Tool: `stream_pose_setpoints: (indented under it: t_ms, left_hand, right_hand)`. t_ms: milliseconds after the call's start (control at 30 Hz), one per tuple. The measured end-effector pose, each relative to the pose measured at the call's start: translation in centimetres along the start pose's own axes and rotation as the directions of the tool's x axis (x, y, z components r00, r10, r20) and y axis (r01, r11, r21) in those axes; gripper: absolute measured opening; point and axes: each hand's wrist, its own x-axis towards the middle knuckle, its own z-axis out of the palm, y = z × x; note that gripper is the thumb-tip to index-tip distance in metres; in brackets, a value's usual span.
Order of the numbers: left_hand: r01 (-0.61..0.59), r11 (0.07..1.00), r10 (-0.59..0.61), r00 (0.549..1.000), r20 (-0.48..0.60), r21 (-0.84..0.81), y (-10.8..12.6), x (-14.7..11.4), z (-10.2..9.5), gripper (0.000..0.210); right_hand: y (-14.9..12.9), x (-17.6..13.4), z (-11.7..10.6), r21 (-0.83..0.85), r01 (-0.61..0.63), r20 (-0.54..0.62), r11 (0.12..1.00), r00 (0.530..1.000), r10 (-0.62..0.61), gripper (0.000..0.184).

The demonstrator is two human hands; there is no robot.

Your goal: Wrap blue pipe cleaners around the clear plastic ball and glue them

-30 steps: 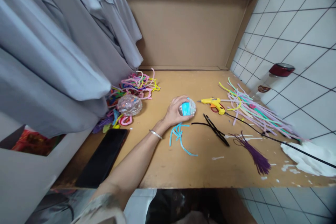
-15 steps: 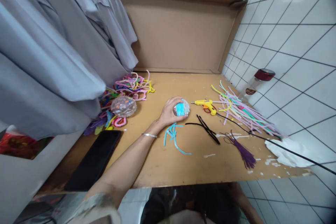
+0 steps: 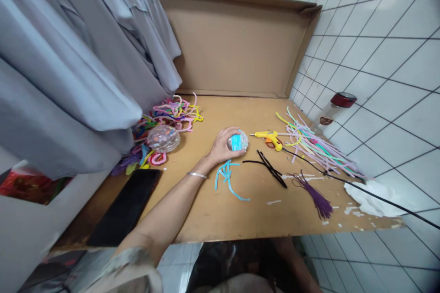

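My left hand (image 3: 224,144) is wrapped around a round, clear, shiny object (image 3: 242,143) with a bright blue patch on its face, resting on the table. Just below it lie several light blue pipe cleaners (image 3: 226,173), crossing one another. Black pipe cleaners (image 3: 270,167) are bunched to the right of these. A yellow glue gun (image 3: 270,137) lies right of the round object, its nozzle pointing toward it. My right hand (image 3: 282,243) is low, at the table's front edge, dim and mostly hidden; its fingers do not show.
Coloured pipe cleaners (image 3: 177,109) and a clear crinkly ball (image 3: 164,138) are heaped at left, by a black phone (image 3: 125,208). At right are pastel pipe cleaners (image 3: 319,149), a red-lidded bottle (image 3: 330,112), purple strands (image 3: 318,199), white tissue (image 3: 373,198) and the gun's cord (image 3: 374,197).
My right arm has shifted leftward below the table edge. My left hand keeps its hold on the round object in the same spot. The camera view has turned slightly.
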Motion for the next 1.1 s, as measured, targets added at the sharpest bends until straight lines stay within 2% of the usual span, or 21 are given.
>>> stream_pose_setpoints:
  t_ms: [67,133,167,233,367,433,533,633,700,767,833,867,900,1000,1033,1067,1100]
  left_hand:
    - [0.000,1.000,0.000,1.000,-0.001,0.003,0.0,0.1,0.0,0.061]
    - [0.003,1.000,-0.003,1.000,-0.003,0.007,-0.1,0.1,0.0,0.061]
    - [0.003,1.000,-0.003,1.000,-0.004,0.008,-0.1,0.1,0.0,0.060]
    - [0.000,1.000,0.000,1.000,-0.008,0.011,-0.1,0.0,0.1,0.061]
    - [-0.002,1.000,0.002,1.000,-0.012,-0.005,-0.1,0.0,0.1,0.060]
    - [-0.003,1.000,0.002,1.000,-0.022,-0.023,-0.1,0.1,0.2,0.060]
    - [0.017,1.000,-0.018,1.000,-0.024,-0.014,-0.1,0.3,0.4,0.061]
    - [0.022,1.000,-0.023,1.000,-0.005,-0.021,-0.1,0.5,0.4,0.060]
    - [0.023,0.999,-0.022,1.000,0.010,-0.036,-0.1,0.8,0.4,0.060]
    - [0.029,0.999,-0.029,0.999,0.023,-0.041,-0.1,1.0,0.4,0.059]
    - [0.037,0.999,-0.036,0.999,0.027,-0.033,-0.1,1.1,0.4,0.058]
    - [0.040,0.999,-0.039,0.999,0.021,-0.032,-0.1,1.2,0.4,0.058]
    - [0.044,0.998,-0.044,0.999,0.016,-0.037,-0.1,1.2,0.3,0.059]
    - [0.068,0.996,-0.068,0.998,0.010,-0.049,-0.2,1.2,0.2,0.060]
    - [0.077,0.996,-0.076,0.997,0.014,-0.051,-0.2,1.3,0.2,0.060]
    - [0.086,0.995,-0.085,0.996,0.021,-0.055,-0.2,1.3,0.2,0.060]
    - [0.098,0.993,-0.096,0.995,0.032,-0.060,-0.2,1.4,0.1,0.060]
  right_hand:
    - [1.6,-0.7,1.9,-0.019,-0.050,-0.007,0.999,0.999,0.049,0.039]
    - [2.6,-1.1,3.0,0.049,-0.114,0.024,0.992,0.993,0.113,0.047]
    - [2.7,-1.0,3.0,0.138,-0.138,0.100,0.981,0.987,0.124,0.045]
    - [2.1,-0.3,1.9,0.301,-0.166,0.207,0.939,0.973,0.105,0.038]
    - [-1.0,1.2,-1.2,0.358,-0.258,0.389,0.897,0.915,0.109,0.037]
    - [-2.2,0.9,-1.2,0.367,-0.267,0.382,0.891,0.917,0.118,0.037]
    - [-2.8,-0.7,0.2,0.494,-0.227,0.249,0.839,0.962,0.113,0.047]
    - [-2.6,-2.2,0.5,0.550,-0.204,0.137,0.810,0.979,0.154,0.061]
    - [-1.8,-3.1,-0.7,0.495,-0.235,0.056,0.837,0.969,0.240,0.061]
    - [-0.4,-4.0,-2.5,0.362,-0.309,-0.029,0.879,0.939,0.342,0.058]
    - [1.3,-5.1,-3.9,0.110,-0.384,-0.122,0.917,0.910,0.396,0.058]
    - [2.1,-5.6,-4.4,-0.068,-0.386,-0.152,0.920,0.916,0.372,0.056]
    - [2.7,-6.1,-4.7,-0.242,-0.341,-0.213,0.908,0.932,0.293,0.052]
    - [2.8,-7.2,-4.9,-0.347,-0.253,-0.214,0.903,0.959,0.186,0.036]
    - [2.1,-7.3,-4.9,-0.424,-0.132,-0.192,0.896,0.980,0.054,0.031]
    - [1.0,-7.4,-5.0,-0.464,0.014,-0.160,0.885,0.982,-0.100,0.028]
    - [-0.5,-7.2,-5.1,-0.472,0.177,-0.123,0.864,0.957,-0.263,0.028]
